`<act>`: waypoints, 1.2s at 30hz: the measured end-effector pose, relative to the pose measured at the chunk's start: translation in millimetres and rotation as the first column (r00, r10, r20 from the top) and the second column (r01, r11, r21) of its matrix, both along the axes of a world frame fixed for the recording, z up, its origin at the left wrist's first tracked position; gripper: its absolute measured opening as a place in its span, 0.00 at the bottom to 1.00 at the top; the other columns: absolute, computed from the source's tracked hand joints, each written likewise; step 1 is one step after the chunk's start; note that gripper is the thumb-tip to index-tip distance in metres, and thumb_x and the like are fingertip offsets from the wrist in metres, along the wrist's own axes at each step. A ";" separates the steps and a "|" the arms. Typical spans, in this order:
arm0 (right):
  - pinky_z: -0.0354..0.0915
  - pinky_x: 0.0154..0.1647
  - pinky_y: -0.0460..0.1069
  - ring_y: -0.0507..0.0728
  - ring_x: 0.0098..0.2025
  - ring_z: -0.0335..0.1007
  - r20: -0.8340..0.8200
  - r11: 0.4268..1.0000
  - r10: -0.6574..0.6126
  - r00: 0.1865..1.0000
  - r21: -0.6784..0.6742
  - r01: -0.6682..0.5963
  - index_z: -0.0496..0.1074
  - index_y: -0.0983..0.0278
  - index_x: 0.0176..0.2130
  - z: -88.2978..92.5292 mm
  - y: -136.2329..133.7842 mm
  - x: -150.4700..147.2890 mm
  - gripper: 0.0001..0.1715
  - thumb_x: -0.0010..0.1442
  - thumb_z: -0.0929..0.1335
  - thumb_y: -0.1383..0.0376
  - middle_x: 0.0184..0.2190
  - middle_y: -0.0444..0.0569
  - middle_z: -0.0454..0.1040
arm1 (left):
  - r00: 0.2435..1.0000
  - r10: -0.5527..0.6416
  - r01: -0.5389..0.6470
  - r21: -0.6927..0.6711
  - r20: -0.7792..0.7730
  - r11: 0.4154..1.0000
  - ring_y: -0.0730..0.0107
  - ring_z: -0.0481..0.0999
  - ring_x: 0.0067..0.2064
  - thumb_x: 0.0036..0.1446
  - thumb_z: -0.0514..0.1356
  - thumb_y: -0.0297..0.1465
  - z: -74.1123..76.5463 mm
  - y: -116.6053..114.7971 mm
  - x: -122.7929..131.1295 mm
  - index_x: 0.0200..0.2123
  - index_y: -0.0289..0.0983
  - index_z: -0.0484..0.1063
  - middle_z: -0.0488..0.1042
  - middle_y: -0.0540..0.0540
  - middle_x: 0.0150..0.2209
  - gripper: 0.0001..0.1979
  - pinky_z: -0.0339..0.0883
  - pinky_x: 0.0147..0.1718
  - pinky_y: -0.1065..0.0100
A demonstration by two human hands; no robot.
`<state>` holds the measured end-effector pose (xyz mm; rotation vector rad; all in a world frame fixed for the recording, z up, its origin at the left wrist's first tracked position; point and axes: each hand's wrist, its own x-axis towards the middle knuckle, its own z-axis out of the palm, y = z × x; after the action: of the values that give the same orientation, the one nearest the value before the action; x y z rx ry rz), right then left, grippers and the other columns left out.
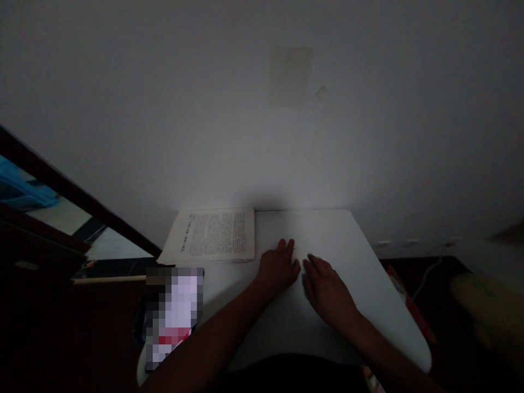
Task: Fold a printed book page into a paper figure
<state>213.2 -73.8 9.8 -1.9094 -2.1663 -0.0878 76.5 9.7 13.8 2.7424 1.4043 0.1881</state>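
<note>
My left hand (280, 267) rests on the white tabletop (327, 234), with two fingers stretched forward and the thumb out to the side. A tiny dark mark shows on the surface by its fingertips, too small to name. Just to the right, my right hand (329, 289) lies low over the table, fingers extended and close together, pointing toward the left hand. The two hands are a small gap apart, and I see nothing held in either. Left of my left hand lies a stack of printed pages (216, 234), its text turned sideways.
A pixelated bright screen-like object (180, 305) sits at the table's left edge, beside my left forearm. The grey wall (262, 153) meets the table's far side. A white cable (428, 273) hangs from wall sockets at right. A dark-framed opening (82, 202) stands at left.
</note>
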 end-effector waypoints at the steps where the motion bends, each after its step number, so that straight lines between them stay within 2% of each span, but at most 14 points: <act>1: 0.57 0.56 0.58 0.64 0.57 0.58 0.000 1.000 0.001 1.000 -0.002 -0.001 0.64 0.71 0.54 0.7 1.2 0.3 0.22 0.62 0.59 0.64 0.56 0.60 0.64 | 1.000 -0.001 0.001 -0.002 -0.004 1.000 0.61 0.74 0.39 0.59 0.46 0.42 0.5 0.4 0.4 0.62 0.38 0.48 0.58 0.38 0.58 0.29 0.67 0.36 0.62; 12: 0.59 0.49 0.56 0.63 0.55 0.58 0.057 0.998 0.030 0.998 -0.051 -0.027 0.63 0.67 0.54 9.4 15.4 -1.8 0.21 0.62 0.58 0.66 0.58 0.56 0.62 | 0.997 0.018 -0.025 -0.087 -0.074 0.996 0.58 0.74 0.42 0.59 0.45 0.45 9.2 4.1 2.7 0.62 0.39 0.47 0.53 0.35 0.60 0.31 0.66 0.38 0.61; 16: 0.60 0.48 0.56 0.64 0.53 0.59 0.074 0.995 0.070 0.995 -0.069 -0.065 0.61 0.67 0.56 12.1 28.4 -1.1 0.25 0.59 0.60 0.67 0.58 0.54 0.61 | 0.997 0.003 -0.010 -0.094 -0.072 0.996 0.57 0.74 0.42 0.59 0.45 0.46 11.6 7.5 2.6 0.62 0.40 0.48 0.55 0.34 0.59 0.30 0.66 0.39 0.60; 21: 0.60 0.49 0.54 0.61 0.50 0.63 0.033 0.987 0.139 0.990 -0.091 -0.135 0.58 0.66 0.58 14.8 45.9 0.9 0.29 0.57 0.60 0.69 0.59 0.53 0.61 | 0.999 -0.004 -0.001 -0.107 -0.043 0.994 0.60 0.74 0.37 0.59 0.49 0.42 12.9 13.2 1.6 0.60 0.39 0.51 0.60 0.35 0.55 0.27 0.68 0.34 0.60; 25: 0.61 0.49 0.54 0.60 0.50 0.63 0.007 0.981 0.162 0.987 -0.105 -0.160 0.59 0.67 0.58 15.9 53.7 3.8 0.28 0.58 0.60 0.69 0.58 0.54 0.62 | 0.999 0.006 -0.010 -0.105 -0.040 0.994 0.62 0.73 0.36 0.60 0.48 0.41 11.5 13.3 1.8 0.60 0.40 0.49 0.60 0.36 0.54 0.27 0.68 0.34 0.60; 28: 0.60 0.51 0.55 0.60 0.50 0.63 0.012 0.981 0.170 0.985 -0.097 -0.168 0.59 0.67 0.58 17.5 49.9 6.8 0.27 0.59 0.59 0.69 0.58 0.53 0.62 | 0.998 0.028 -0.033 -0.084 -0.056 0.996 0.61 0.73 0.38 0.61 0.45 0.42 9.1 10.5 3.0 0.61 0.40 0.47 0.58 0.35 0.56 0.27 0.68 0.36 0.61; 32: 0.60 0.51 0.55 0.60 0.51 0.62 0.033 0.982 0.171 0.985 -0.082 -0.168 0.61 0.67 0.57 18.6 32.1 13.2 0.26 0.59 0.59 0.70 0.58 0.53 0.62 | 0.995 0.051 -0.056 -0.062 -0.082 0.996 0.59 0.74 0.40 0.61 0.43 0.43 7.2 8.5 4.3 0.62 0.40 0.47 0.57 0.35 0.57 0.28 0.67 0.36 0.62; 36: 0.59 0.54 0.56 0.61 0.56 0.57 0.022 0.988 0.141 0.990 -0.071 -0.139 0.56 0.69 0.60 12.7 10.8 24.7 0.29 0.59 0.59 0.70 0.58 0.53 0.62 | 0.996 0.047 -0.052 -0.063 -0.073 0.997 0.58 0.74 0.40 0.60 0.45 0.43 6.9 9.1 4.5 0.62 0.39 0.48 0.57 0.36 0.57 0.29 0.67 0.35 0.62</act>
<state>237.9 -63.1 22.5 -1.7946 -2.3432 -0.0122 81.0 18.8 20.7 2.6897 1.4691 0.0459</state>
